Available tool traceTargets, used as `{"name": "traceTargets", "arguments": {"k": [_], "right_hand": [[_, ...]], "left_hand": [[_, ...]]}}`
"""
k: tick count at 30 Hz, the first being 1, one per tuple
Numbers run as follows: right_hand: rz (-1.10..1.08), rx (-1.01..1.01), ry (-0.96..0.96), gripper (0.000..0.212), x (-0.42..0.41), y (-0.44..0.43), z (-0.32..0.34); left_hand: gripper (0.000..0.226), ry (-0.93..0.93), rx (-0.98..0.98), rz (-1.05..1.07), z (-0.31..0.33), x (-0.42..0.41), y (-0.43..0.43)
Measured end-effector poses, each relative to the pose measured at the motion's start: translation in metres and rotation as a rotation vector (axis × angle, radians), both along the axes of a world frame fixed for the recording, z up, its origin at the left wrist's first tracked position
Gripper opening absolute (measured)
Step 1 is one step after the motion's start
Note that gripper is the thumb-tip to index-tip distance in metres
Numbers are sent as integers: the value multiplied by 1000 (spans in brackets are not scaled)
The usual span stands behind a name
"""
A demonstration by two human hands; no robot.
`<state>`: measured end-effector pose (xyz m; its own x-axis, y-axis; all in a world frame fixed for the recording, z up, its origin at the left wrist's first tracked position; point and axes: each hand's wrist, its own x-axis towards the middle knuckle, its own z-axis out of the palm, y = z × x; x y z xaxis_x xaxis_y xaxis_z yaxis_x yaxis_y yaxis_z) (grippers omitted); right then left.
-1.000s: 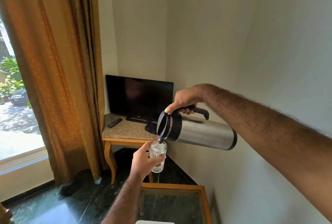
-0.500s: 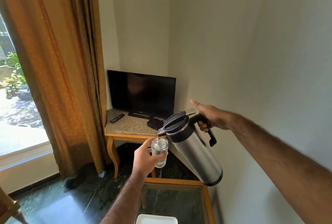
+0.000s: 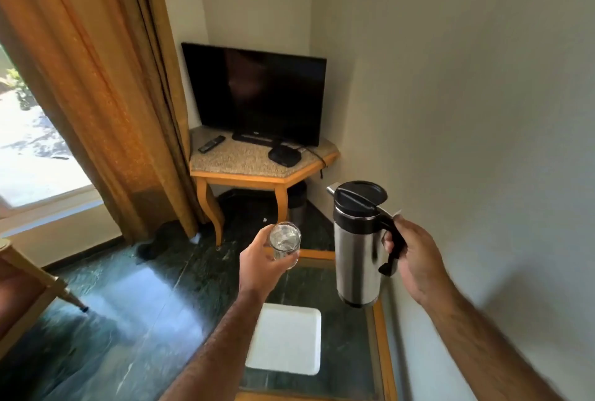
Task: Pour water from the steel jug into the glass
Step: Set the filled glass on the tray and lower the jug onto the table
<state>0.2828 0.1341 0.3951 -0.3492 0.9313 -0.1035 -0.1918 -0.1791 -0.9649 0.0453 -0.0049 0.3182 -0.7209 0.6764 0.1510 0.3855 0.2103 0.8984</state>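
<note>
My right hand (image 3: 415, 259) grips the black handle of the steel jug (image 3: 354, 249), which hangs upright in the air with its black lid on top. To its left, my left hand (image 3: 262, 264) holds the clear glass (image 3: 285, 244) upright, with water in it almost to the rim. Jug and glass are apart, with a gap between them. Both are held above a glass-topped table.
Below my hands is a glass-topped table with a wooden frame (image 3: 383, 352) and a white square tray (image 3: 286, 339) on it. A corner table (image 3: 257, 172) carries a TV (image 3: 254, 93), a remote and a black box. An orange curtain (image 3: 103, 79) hangs left; a wall stands close on the right.
The jug has swung from a tilted pouring pose back to upright and moved down and to the right, away from the glass. The pouring has stopped. The glass has lowered slightly.
</note>
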Motion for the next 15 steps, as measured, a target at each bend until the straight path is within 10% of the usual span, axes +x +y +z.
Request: {"name": "traceTargets", "arguments": {"k": [15], "right_hand": [[-273,-253,187,53,8,-3,-200]], "left_hand": [[61,-95,-268,-1,-197,4,-15]]}}
